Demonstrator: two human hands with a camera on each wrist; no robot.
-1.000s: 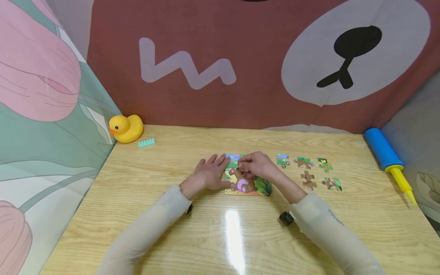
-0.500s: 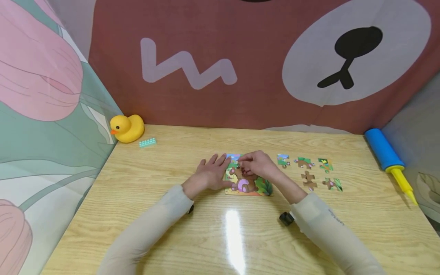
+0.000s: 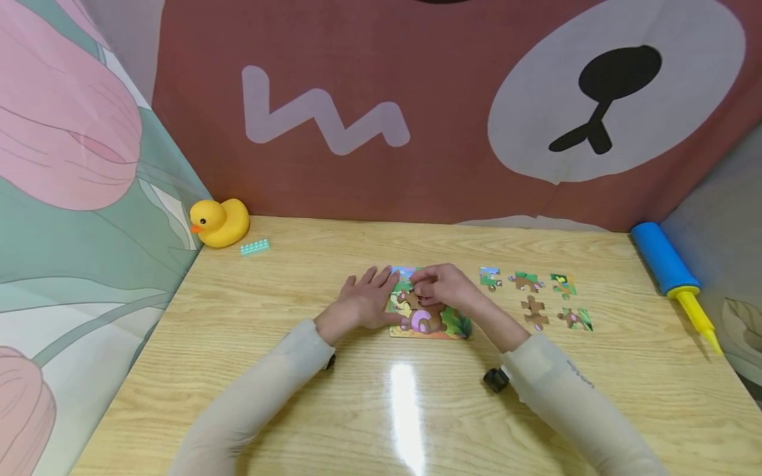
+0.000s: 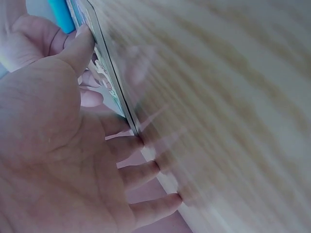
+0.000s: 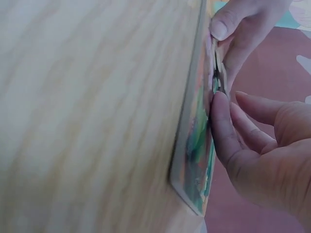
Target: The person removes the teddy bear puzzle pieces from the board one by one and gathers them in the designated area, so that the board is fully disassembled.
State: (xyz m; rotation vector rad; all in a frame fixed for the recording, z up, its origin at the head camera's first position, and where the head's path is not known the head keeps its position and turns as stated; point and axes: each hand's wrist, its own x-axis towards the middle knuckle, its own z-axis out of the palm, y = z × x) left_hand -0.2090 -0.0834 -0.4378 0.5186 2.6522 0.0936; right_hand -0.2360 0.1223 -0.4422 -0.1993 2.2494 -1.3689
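One worktop (image 3: pixel 333 423) is lying under my left hand (image 3: pixel 362 307), fingers spread against the puzzle board (image 3: pixel 427 324). My right hand (image 3: pixel 448 288) is resting curled over the board, pinching or not I cannot tell; five loose pieces (image 3: pixel 534 305) are lying to that hand's right.

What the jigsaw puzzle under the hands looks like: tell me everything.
The jigsaw puzzle is thin, rectangular, apparently cardboard or wood, printed with a brown animal, green leaves and blue sky. It lies flat on the wood-grain table. The left hand touches its left side; the right hand touches its face and covers part, so completeness is unclear.
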